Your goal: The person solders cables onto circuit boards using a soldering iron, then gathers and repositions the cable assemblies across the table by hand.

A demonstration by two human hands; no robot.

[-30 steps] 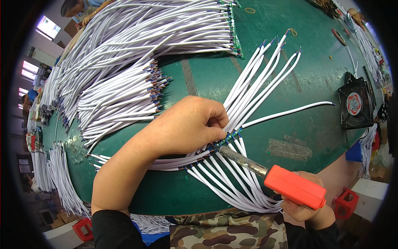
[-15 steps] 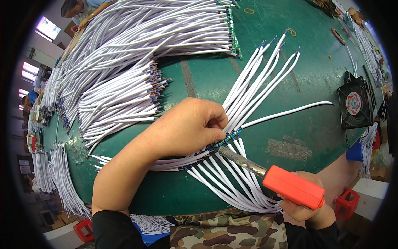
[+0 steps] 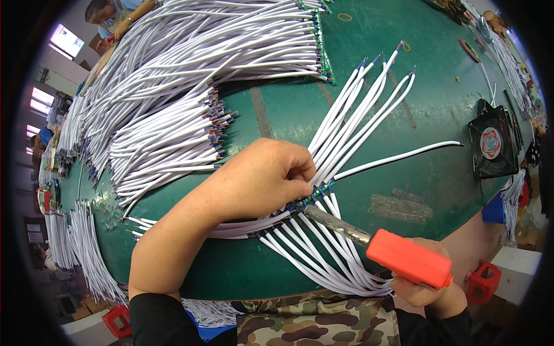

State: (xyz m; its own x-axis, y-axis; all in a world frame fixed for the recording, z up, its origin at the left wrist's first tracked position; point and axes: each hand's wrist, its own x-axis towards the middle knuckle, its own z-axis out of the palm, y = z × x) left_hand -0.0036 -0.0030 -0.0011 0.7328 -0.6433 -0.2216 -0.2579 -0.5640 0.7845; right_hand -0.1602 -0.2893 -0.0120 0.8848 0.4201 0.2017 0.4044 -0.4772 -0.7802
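At the centre of the frame, a green circuit board strip [image 3: 323, 188] fringed with white cables [image 3: 352, 130] is seen on a green tabletop [image 3: 441, 196]. The left hand [image 3: 268, 173] is curled over it; whether anything is pinched in that grip cannot be told. A red-handled soldering iron [image 3: 384, 248] is held firmly in the right hand [image 3: 420, 293] at lower right, its metal tip angled close to the strip.

Black fan [image 3: 492, 141] at right, blue container [image 3: 493, 212] below; red stool [image 3: 480, 292] lower right; bright window [image 3: 67, 40] upper left
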